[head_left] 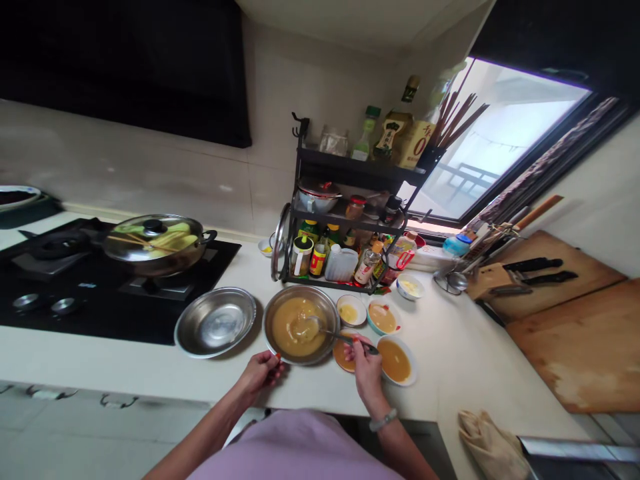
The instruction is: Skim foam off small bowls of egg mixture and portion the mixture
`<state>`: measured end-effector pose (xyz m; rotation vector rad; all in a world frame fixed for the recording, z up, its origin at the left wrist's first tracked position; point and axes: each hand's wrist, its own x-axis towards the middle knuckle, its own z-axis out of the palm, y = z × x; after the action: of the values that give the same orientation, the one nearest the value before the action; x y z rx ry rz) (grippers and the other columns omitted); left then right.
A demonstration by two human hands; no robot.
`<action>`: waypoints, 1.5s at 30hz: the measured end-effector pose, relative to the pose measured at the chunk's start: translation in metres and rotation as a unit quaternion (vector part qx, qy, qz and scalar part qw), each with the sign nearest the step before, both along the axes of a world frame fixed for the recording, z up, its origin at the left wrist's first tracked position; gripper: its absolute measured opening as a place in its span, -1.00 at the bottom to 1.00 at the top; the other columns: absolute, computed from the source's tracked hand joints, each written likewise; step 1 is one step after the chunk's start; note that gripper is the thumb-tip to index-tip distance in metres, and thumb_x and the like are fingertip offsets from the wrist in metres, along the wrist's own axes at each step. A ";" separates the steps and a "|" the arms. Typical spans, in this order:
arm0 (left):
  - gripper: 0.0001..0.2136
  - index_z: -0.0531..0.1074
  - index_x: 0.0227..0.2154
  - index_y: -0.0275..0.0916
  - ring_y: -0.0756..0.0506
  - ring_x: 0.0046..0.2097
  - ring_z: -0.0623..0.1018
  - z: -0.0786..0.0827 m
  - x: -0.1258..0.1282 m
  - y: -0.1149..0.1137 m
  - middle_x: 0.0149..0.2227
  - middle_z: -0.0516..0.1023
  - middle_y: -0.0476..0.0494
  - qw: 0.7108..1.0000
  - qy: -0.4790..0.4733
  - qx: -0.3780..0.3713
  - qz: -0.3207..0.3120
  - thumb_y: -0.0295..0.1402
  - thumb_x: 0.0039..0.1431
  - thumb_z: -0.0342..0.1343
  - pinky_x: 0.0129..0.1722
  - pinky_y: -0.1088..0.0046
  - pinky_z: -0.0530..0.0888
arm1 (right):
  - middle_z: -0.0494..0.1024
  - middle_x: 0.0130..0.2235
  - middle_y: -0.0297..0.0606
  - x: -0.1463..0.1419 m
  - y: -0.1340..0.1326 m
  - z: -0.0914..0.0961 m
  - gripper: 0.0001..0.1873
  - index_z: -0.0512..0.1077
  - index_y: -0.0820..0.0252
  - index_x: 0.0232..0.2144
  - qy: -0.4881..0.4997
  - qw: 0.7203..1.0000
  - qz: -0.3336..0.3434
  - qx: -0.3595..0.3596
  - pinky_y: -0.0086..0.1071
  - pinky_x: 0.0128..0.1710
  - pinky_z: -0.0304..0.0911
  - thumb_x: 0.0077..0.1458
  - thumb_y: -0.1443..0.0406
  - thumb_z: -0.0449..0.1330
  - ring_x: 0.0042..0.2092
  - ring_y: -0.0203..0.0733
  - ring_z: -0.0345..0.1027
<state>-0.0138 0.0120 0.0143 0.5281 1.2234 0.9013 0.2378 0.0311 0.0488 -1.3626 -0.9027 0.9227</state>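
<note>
A metal bowl [327, 307] of yellowish-brown liquid stands on the counter before me. My left hand [263, 371] pinches its near left rim. My right hand [365, 363] grips the dark handle of a ladle [336, 333], whose head is in the liquid. Under and beside my right hand are a bowl of orange-brown liquid [343, 353], partly hidden, and a white bowl of similar liquid [397, 360]. Behind them sit a small bowl with pale yellow contents [351, 311] and a patterned bowl [384, 318] of tan liquid.
An empty metal basin [215, 323] lies to the left. A lidded pan [155, 243] with chopsticks on its lid stands on the black stove [100, 300]. Behind is a black rack [360, 167] of bottles and jars. A knife block [500, 277] and cutting boards [580, 333] are at right.
</note>
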 end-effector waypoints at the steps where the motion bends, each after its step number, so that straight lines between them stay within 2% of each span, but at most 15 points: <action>1: -0.51 0.34 -0.58 -0.31 0.08 -0.57 0.38 0.001 0.000 0.000 -0.57 0.49 -0.07 1.000 0.000 -0.001 0.001 -0.01 -0.40 0.37 -0.61 0.57 0.24 | 0.52 -0.54 -0.25 0.002 0.000 0.003 -0.65 0.44 0.25 -0.34 0.008 1.000 -0.005 0.001 -0.38 -0.58 0.28 -0.04 0.07 0.20 -0.56 -0.21 0.34; 10: -0.52 0.34 -0.57 -0.30 0.07 -0.58 0.37 0.004 0.000 0.000 -0.57 0.48 -0.05 1.000 0.008 -0.003 0.003 -0.02 -0.43 0.37 -0.59 0.55 0.25 | 0.52 -0.55 -0.26 0.010 -0.001 0.026 -0.67 0.42 0.27 -0.35 0.114 0.993 -0.035 0.005 -0.39 -0.56 0.25 -0.13 0.15 0.29 -0.55 -0.22 0.35; 15: -0.50 0.33 -0.59 -0.29 0.07 -0.58 0.37 0.005 0.000 0.000 -0.58 0.48 -0.04 1.000 0.010 -0.003 0.000 0.00 -0.45 0.37 -0.59 0.55 0.24 | 0.49 -0.57 -0.29 0.026 0.001 0.038 -0.69 0.42 0.25 -0.40 0.134 0.989 -0.060 0.022 -0.40 -0.57 0.23 -0.17 0.15 0.31 -0.52 -0.20 0.38; 21: -0.50 0.33 -0.57 -0.29 0.08 -0.57 0.37 0.007 0.000 0.000 -0.57 0.49 -0.04 1.000 0.008 -0.004 -0.004 0.00 -0.44 0.36 -0.59 0.55 0.25 | 0.51 -0.58 -0.27 0.055 0.011 0.041 -0.67 0.42 0.25 -0.40 0.100 0.986 -0.128 0.048 -0.40 -0.58 0.26 -0.21 0.15 0.32 -0.55 -0.20 0.38; 25: -0.50 0.32 -0.57 -0.28 0.08 -0.58 0.36 0.008 0.001 -0.001 -0.58 0.48 -0.03 1.000 0.007 -0.006 -0.003 0.00 -0.44 0.36 -0.60 0.56 0.23 | 0.48 -0.62 -0.31 0.067 0.014 0.034 -0.67 0.42 0.25 -0.37 -0.001 0.986 -0.155 0.062 -0.37 -0.56 0.29 -0.12 0.12 0.26 -0.58 -0.20 0.36; 31: -0.50 0.32 -0.57 -0.28 0.08 -0.58 0.37 0.008 0.001 -0.001 -0.58 0.48 -0.03 1.000 0.010 -0.009 -0.003 0.00 -0.44 0.36 -0.60 0.56 0.24 | 0.53 -0.50 -0.21 0.069 0.004 0.025 -0.61 0.45 0.30 -0.26 -0.164 0.977 -0.095 0.100 -0.34 -0.50 0.35 0.04 0.08 0.14 -0.56 -0.22 0.37; 34: -0.52 0.33 -0.57 -0.29 0.07 -0.57 0.37 0.008 0.001 -0.001 -0.58 0.48 -0.04 1.000 0.013 -0.004 -0.004 -0.01 -0.41 0.36 -0.60 0.56 0.24 | 0.55 -0.36 -0.15 0.068 -0.004 0.032 -0.67 0.46 0.27 -0.20 -0.251 0.955 -0.045 0.154 -0.34 -0.42 0.38 0.14 0.15 0.08 -0.47 -0.24 0.41; 37: -0.53 0.34 -0.57 -0.29 0.07 -0.56 0.38 0.009 0.001 -0.001 -0.57 0.48 -0.04 1.000 0.012 -0.003 -0.003 -0.03 -0.40 0.36 -0.59 0.56 0.24 | 0.54 -0.23 -0.10 0.065 -0.010 0.045 -0.74 0.49 0.21 -0.20 -0.304 0.929 -0.010 0.213 -0.33 -0.35 0.39 0.15 0.23 0.08 -0.35 -0.21 0.43; 39: -0.54 0.34 -0.57 -0.29 0.07 -0.57 0.38 0.009 0.001 -0.001 -0.57 0.49 -0.05 1.000 0.011 -0.003 -0.002 -0.04 -0.40 0.36 -0.59 0.56 0.24 | 0.54 -0.19 -0.10 0.059 -0.014 0.052 -0.77 0.51 0.18 -0.22 -0.300 0.926 -0.003 0.230 -0.31 -0.34 0.40 0.12 0.25 0.11 -0.31 -0.19 0.43; 41: -0.56 0.34 -0.57 -0.30 0.07 -0.57 0.38 0.010 0.001 -0.002 -0.57 0.48 -0.05 1.000 0.010 -0.004 -0.001 -0.07 -0.38 0.36 -0.58 0.55 0.25 | 0.55 -0.21 -0.12 0.049 -0.017 0.053 -0.77 0.53 0.14 -0.23 -0.267 0.939 0.009 0.216 -0.30 -0.37 0.41 0.09 0.25 0.14 -0.31 -0.16 0.43; 45: -0.59 0.34 -0.57 -0.29 0.06 -0.58 0.38 0.010 0.001 -0.002 -0.58 0.47 -0.04 1.000 0.011 -0.003 0.003 -0.10 -0.36 0.36 -0.58 0.54 0.25 | 0.55 -0.24 -0.13 0.025 -0.019 0.040 -0.77 0.55 0.09 -0.25 -0.185 0.969 0.061 0.150 -0.26 -0.36 0.42 0.03 0.22 0.18 -0.24 -0.08 0.43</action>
<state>-0.0127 0.0103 0.0239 0.5308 1.2479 0.8975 0.2626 0.0117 0.0883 -1.2422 -1.3661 0.5975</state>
